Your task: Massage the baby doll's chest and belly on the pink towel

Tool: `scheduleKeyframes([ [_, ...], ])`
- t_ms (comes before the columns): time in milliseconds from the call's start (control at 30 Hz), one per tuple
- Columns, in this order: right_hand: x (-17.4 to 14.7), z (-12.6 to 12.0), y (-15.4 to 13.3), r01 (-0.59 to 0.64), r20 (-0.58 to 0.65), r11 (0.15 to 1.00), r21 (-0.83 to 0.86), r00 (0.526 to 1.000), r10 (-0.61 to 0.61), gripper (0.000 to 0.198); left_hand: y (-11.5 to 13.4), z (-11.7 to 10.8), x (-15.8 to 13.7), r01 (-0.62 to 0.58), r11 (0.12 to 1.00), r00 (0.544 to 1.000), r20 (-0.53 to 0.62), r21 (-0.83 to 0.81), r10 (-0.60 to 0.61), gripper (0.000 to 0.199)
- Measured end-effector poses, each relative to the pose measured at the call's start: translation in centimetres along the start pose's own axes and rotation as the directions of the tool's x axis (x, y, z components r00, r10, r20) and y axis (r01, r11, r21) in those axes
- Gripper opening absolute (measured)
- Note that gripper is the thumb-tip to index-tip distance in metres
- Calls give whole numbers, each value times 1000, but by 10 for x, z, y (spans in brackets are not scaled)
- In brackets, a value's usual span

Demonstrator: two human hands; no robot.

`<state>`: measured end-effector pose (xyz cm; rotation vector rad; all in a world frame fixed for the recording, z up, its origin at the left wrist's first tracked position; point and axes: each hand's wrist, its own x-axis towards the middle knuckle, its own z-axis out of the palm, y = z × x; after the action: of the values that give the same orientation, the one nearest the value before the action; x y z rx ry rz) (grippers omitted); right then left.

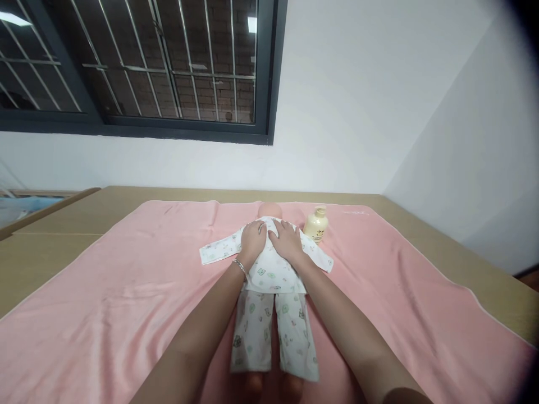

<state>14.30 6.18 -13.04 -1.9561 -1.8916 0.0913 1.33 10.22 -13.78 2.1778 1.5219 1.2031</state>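
Note:
A baby doll (272,269) in a white patterned top and matching trousers (252,331) lies on a pink blanket (160,269). Its head (270,210) points away from me and its feet, partly seen, are toward me. No facial features show. My left hand (253,238) rests flat on the upper left of the doll's top, with a silver bracelet on the wrist. On the upper right lies my right hand (286,240), fingers stretched out and thumb apart. Neither hand grips anything. Both sleeves of the top spread outward.
A cream pump bottle (315,224) stands on the blanket just right of the doll's shoulder. Under the blanket is a wooden surface (63,224) that meets a white wall (337,112). A dark-framed barred window (265,84) is above on the left.

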Motion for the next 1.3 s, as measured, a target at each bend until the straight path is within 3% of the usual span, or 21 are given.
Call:
scheduleKeyframes([
  [567,-1,-1,0,1,-13,1000,16,1000,-1,55,2,-1,-1,22,1000,1000,-2,-9,-22,32],
  [900,-16,-9,-15,-52,-170,993,-105,985,33,46,4,-2,-3,74,990,997,-22,121,-72,33],
  [1133,-3,-6,1,62,-30,998,-29,998,-63,52,2,-3,1,-20,986,999,52,165,12,33],
  [1300,-2,-9,6,194,10,978,-79,981,-194,51,4,-4,1,-81,978,995,79,193,66,33],
])
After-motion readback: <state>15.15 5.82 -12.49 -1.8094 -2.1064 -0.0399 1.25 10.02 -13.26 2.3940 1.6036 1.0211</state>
